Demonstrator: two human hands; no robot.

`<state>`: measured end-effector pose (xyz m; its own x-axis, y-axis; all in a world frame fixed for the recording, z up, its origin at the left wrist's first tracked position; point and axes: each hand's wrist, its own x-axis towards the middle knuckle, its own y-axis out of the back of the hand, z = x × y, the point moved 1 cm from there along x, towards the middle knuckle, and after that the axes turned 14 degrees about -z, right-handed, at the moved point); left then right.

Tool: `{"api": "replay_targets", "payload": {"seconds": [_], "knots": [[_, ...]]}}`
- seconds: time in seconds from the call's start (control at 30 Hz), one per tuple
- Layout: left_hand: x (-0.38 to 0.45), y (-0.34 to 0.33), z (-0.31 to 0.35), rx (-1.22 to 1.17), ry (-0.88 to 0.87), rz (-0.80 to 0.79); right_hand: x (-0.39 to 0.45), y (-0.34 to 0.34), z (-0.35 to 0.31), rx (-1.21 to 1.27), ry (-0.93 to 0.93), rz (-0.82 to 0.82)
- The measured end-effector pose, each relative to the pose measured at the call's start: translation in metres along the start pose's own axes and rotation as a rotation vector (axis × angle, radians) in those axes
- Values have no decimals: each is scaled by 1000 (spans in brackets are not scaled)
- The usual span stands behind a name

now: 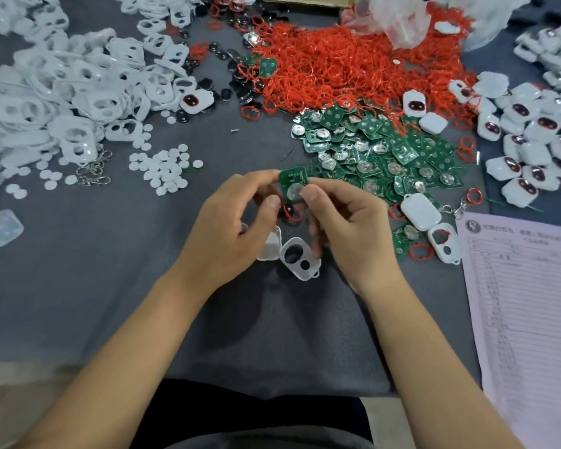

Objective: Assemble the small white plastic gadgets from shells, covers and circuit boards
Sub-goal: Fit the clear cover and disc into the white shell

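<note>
A small green square circuit board (292, 186) carrying a round silver coin cell is held above the grey table top (110, 286), near the middle of the view, pinched between both hands. The left hand (227, 228) is curled around it from the left, its fingertips closing on the board's left edge, while the right hand (344, 222) grasps the right edge, with the thumb (311, 193) pressed against the coin cell. A bit of thin red ring (292, 215) can be seen just below the board, between the hands; whether it is gripped cannot be told. Directly beneath the hands, a white plastic cover with one large and one small round hole (300, 258) lies on the table, touching a plain white plastic shell (270, 246) at its left. A loose heap of green circuit boards (379, 150) is spread just beyond the right hand, and a big mound of red rubber rings (344, 66) lies behind that. A large pile of white holed covers (62, 92) is seen at the far left, with small white round discs (166, 170) scattered beside it. Finished white gadgets with dark, red-rimmed windows (531, 140) are heaped at the right edge, and a printed paper sheet (525, 303) lies at the lower right.
</note>
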<state>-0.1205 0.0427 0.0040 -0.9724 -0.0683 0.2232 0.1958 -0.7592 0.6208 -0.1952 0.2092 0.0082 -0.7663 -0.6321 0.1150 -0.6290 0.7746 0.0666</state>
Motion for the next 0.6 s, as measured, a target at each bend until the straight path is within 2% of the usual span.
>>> {"api": "replay_targets", "payload": {"seconds": [0.2,0.4,0.5,0.6], "knots": [[-2,3,-1,-53,-6,32,0,0,-1,-11,-48,-11],[-1,3,0,-6,-45,27,0,1,0,-50,-50,-42],[-1,5,0,86,-71,107,-2,4,-3,-209,9,8],[-4,13,-5,-18,7,179,-7,10,-7,-451,74,77]]}}
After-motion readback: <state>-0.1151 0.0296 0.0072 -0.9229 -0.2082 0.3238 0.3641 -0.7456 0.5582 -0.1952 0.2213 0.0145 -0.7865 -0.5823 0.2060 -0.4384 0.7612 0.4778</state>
